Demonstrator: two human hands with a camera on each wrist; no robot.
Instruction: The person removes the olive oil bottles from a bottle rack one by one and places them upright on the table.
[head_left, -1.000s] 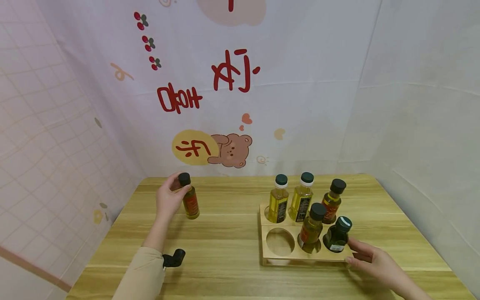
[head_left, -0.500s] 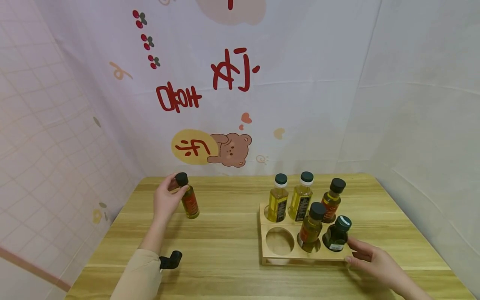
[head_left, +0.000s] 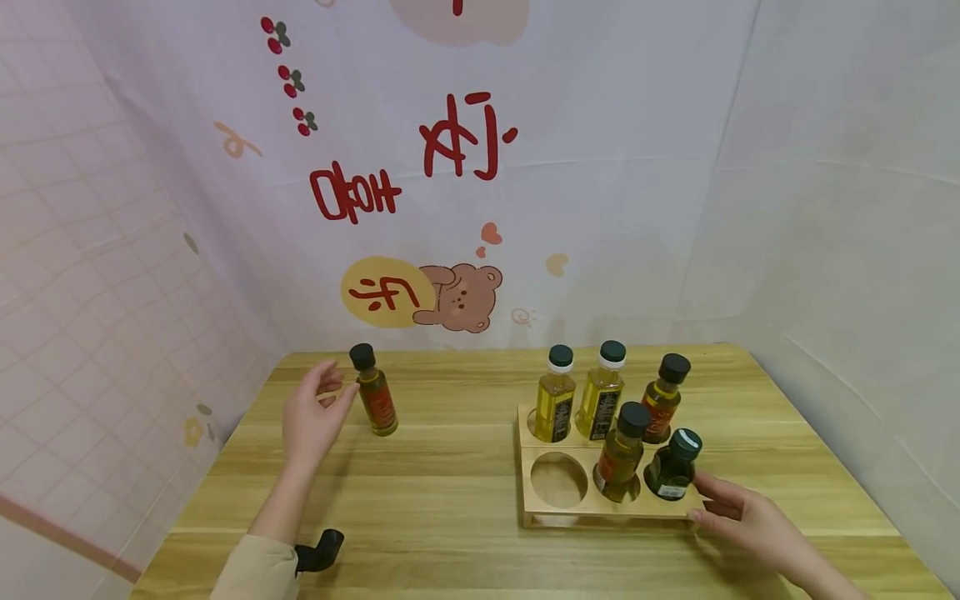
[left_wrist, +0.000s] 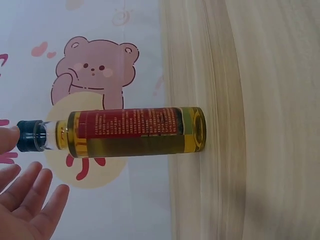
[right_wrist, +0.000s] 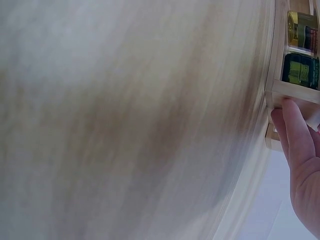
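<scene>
A bottle of oil [head_left: 378, 404] with a black cap and red label stands upright on the table at the left. Beside its neck is my left hand [head_left: 318, 417], fingers spread off the bottle; in the left wrist view the thumb [left_wrist: 7, 138] overlaps the cap's edge, and contact cannot be told. My right hand [head_left: 750, 525] holds the front right corner of a two-tier wooden bottle rack [head_left: 536, 500], thumb in front and fingers at the end. Part of that hand [right_wrist: 305, 175] shows against the rack's end panel [right_wrist: 295, 92] in the right wrist view.
In the rack's back row stand two yellow oil bottles [head_left: 556, 408] [head_left: 602, 404] and a red-labelled bottle [head_left: 660, 408]. Its front row holds another red-labelled bottle [head_left: 619, 462], a dark green bottle [head_left: 670, 473] and one vacant round hole [head_left: 558, 481]. A printed cloth [head_left: 600, 208] hangs behind.
My left hand has let go of the bottle's cap and drawn back to the left, its fingers spreading. The bottle stays standing. My right hand keeps its place at the rack.
</scene>
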